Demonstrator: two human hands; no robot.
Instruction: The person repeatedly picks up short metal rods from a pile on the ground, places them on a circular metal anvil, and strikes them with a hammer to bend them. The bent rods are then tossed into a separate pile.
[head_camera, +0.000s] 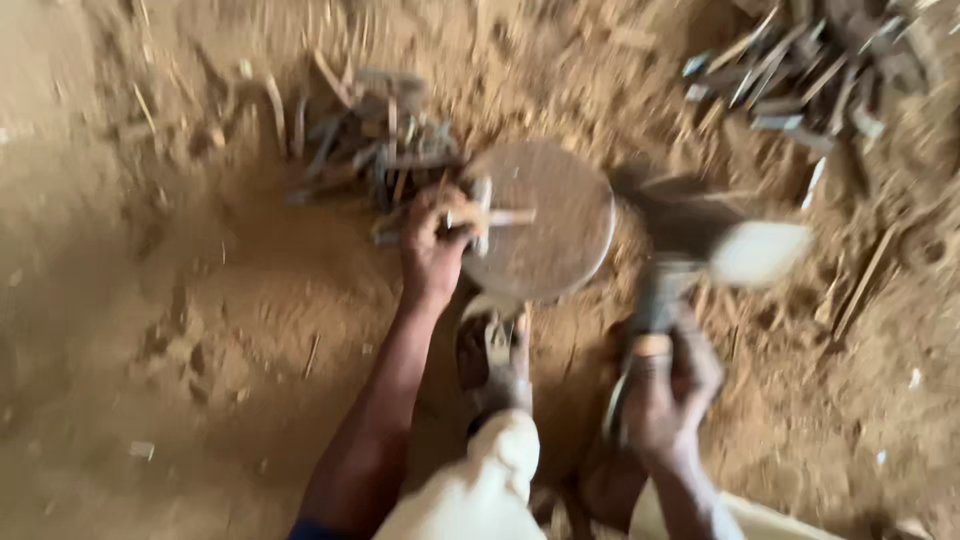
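The left hand (432, 245) clamps a stick (478, 217) lying crosswise, pointing right, on the round block's (560, 250) left edge. The right hand (665, 395) grips a blurred axe (700, 235).

Sandy earth floor (150, 300) carries a round block (545, 220) and two heaps of wood slivers (370, 140), (800, 70).

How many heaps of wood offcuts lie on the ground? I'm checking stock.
2: one heap just beyond the left hand, beside the round block; another heap at top right. Blur may hide more.
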